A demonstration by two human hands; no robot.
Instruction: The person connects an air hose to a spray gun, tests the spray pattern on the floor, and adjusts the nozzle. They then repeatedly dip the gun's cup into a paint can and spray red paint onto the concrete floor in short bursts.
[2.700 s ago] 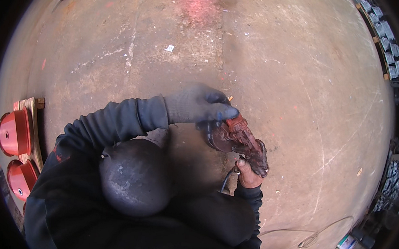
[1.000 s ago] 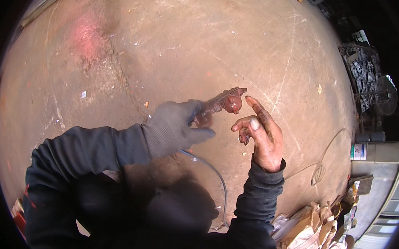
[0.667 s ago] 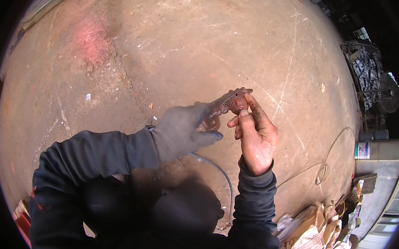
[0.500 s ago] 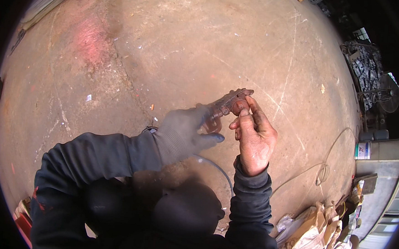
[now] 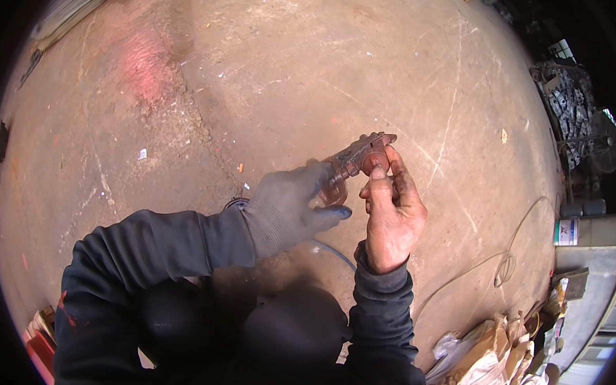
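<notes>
A spray gun [image 5: 356, 156], caked in reddish brown, is held between my hands above the floor. My left hand [image 5: 290, 198], in a grey knit glove with a dark blue thumb tip, is wrapped round its near end; that hand hides the grip. The thumb stands apart below a curved loop of the gun. My right hand [image 5: 395, 215], bare and smudged, pinches the round part at the far end between thumb and fingers. A dark hose [image 5: 336, 252] shows below my left hand; where it joins is hidden.
Stained concrete floor [image 5: 294, 65] spreads all round, with a pink patch [image 5: 146, 66] at the left. A thin cable [image 5: 504, 268] lies coiled at the right. Crumpled brown paper [image 5: 481, 358] sits at the lower right. Farther right stand a fan [image 5: 604, 143] and a paint bucket [image 5: 566, 233].
Both hands stay on the spray gun, which has shifted very slightly up and right. The whole view has moved a little. Less of the hose shows between my arms.
</notes>
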